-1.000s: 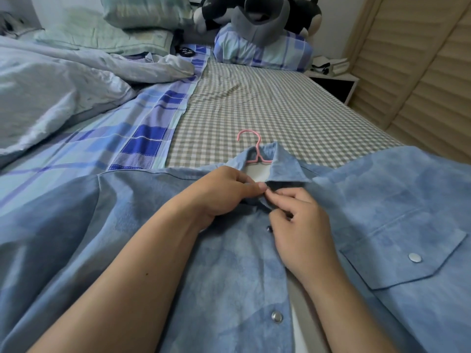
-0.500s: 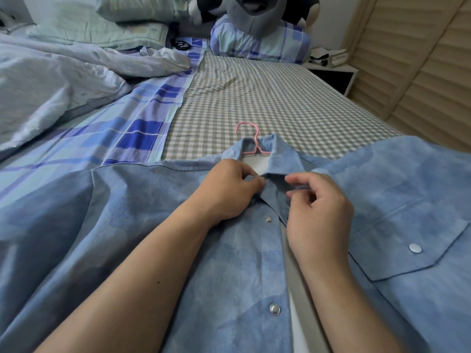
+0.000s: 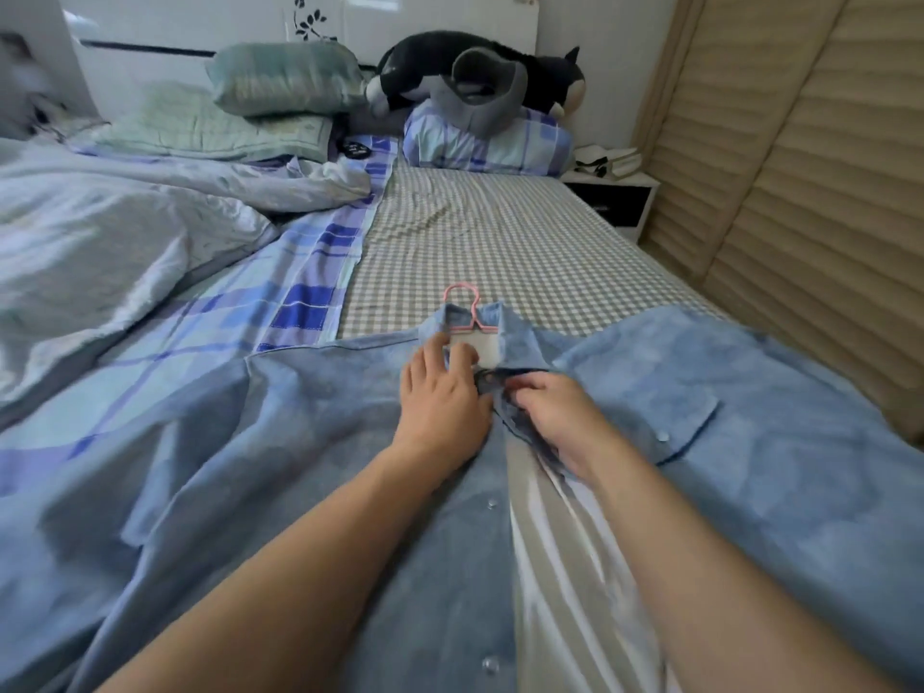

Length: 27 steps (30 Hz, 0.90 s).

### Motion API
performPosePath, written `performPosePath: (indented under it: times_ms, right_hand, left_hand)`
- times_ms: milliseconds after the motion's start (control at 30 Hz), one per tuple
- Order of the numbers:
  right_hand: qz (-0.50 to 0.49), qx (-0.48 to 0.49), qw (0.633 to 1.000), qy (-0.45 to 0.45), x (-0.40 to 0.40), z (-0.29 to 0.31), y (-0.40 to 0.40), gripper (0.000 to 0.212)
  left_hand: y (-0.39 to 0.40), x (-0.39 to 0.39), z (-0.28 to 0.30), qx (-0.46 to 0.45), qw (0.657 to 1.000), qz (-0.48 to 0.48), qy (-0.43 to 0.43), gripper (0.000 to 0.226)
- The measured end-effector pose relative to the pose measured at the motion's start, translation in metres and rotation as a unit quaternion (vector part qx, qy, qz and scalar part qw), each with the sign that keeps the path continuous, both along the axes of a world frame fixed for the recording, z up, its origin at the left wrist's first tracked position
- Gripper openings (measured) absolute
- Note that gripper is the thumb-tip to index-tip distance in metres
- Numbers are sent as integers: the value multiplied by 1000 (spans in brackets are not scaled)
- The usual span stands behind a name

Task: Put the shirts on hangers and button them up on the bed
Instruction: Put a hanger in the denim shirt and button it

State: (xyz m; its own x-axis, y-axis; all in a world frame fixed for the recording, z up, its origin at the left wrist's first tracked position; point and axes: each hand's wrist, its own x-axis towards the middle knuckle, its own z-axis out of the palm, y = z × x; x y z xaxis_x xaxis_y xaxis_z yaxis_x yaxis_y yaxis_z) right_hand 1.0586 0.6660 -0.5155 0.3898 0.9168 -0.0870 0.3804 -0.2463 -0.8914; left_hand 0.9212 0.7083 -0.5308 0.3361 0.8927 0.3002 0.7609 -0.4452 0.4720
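Two hands at the collar of light-blue denim snap shirt (image 3: 320,442), spread on bed, pink wire hanger (image 3: 467,305) just beyond. Left hand (image 3: 442,397) presses flat; right hand (image 3: 557,417) pinches placket. Step: top snap. Next, probably: align halves, press.

Blue snap-button shirt (image 3: 310,442) on pink hanger (image 3: 467,307), front open.
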Motion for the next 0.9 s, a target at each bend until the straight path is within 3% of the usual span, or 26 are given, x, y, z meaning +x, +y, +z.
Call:
performPosePath:
  times_ms: [33,67,133,167,233,333,400,533,700,800,900]
  right_hand:
    - [62,-31,996,-50,6,10,-15,28]
    - [112,-77,978,-156,10,18,-32,43]
    - [161,-121,915,-351,15,12,-65,65]
    - [166,-125,903,-376,14,4,-78,68]
    - [138,-84,918,-362,12,-11,-91,60]
    - [88,-38,906,-412,6,-15,-82,47]
    - [64,-32,892,-446,4,-10,-74,39]
    - [48,19,907,-418,9,-6,-61,25]
    - [-7,154,968,-199,20,-26,-54,31]
    - [-55,217,960,-170,23,-32,-53,27]
    - [-105,239,943,-207,20,-28,-57,10]
  left_hand:
    - [-25,-5,1,-30,999,-5,22,56]
    - [-52,-11,-1,-58,996,-26,63,63]
    - [-99,-26,-4,-98,981,-66,155,75]
    - [-116,-31,-6,-108,974,-70,184,75]
    - [-132,-34,-3,-78,972,-59,215,71]
    - [-140,-28,7,-29,975,-30,216,46]
    - [-143,-24,15,-52,978,-35,197,31]
    - [-149,-16,34,-107,976,-43,186,19]
    - [-113,-11,55,-149,978,-15,144,33]
    - [-88,-1,42,-170,984,61,-2,32]
    - [-88,18,20,-201,969,145,-22,44]
